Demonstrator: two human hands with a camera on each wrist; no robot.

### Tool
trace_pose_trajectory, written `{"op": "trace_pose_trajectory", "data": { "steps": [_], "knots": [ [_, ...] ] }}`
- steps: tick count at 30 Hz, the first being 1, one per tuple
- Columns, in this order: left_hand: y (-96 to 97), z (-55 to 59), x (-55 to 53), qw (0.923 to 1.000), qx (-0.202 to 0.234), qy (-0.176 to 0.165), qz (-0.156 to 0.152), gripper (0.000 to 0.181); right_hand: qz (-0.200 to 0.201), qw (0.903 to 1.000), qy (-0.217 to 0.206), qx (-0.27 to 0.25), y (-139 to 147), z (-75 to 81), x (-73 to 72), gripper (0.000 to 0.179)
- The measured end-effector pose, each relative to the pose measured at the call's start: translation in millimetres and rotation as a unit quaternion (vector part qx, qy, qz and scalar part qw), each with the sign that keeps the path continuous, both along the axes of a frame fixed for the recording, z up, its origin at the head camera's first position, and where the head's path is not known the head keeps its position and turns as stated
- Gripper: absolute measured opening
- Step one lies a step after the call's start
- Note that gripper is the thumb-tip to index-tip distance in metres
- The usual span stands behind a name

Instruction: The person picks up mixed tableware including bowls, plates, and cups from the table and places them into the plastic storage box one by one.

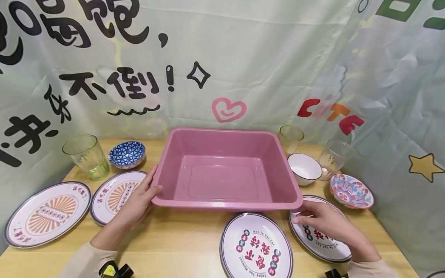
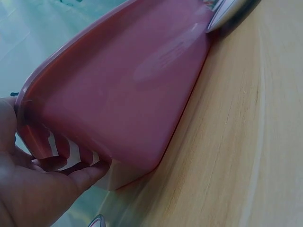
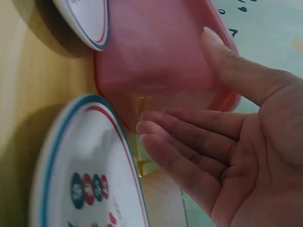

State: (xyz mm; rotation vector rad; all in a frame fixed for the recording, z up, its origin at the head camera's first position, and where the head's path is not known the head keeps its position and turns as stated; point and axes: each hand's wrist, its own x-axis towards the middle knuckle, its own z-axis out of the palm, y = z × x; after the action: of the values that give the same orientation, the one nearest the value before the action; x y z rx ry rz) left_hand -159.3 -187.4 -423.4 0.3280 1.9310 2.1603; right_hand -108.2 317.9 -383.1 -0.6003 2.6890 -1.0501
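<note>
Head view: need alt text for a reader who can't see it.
A pink basin is at centre, with the left hand gripping its left edge and the right hand at its near right corner. Plates, bowls and glasses are set around it on a wooden table, before a printed fabric backdrop.

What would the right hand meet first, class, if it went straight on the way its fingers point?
Most likely the tub: its near right corner lies just ahead of the right hand, though whether the two touch is unclear.
</note>
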Motion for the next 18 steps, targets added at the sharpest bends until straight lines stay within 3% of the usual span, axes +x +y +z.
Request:
{"op": "trace_pose_trajectory", "data": {
  "steps": [11, 18],
  "knots": [
    [0.8, 0.7, 0.1, 0.9998, 0.019, 0.002, -0.001, 0.072, 0.026, 0.9978, -0.058, -0.022, -13.2, -10.4, 0.1, 0.034],
    [0.9, 0.5, 0.6, 0.9999, 0.008, 0.009, -0.002, 0.072, 0.047, 0.9974, -0.050, -0.021, -21.9, -19.2, 1.2, 0.032]
  ]
}}
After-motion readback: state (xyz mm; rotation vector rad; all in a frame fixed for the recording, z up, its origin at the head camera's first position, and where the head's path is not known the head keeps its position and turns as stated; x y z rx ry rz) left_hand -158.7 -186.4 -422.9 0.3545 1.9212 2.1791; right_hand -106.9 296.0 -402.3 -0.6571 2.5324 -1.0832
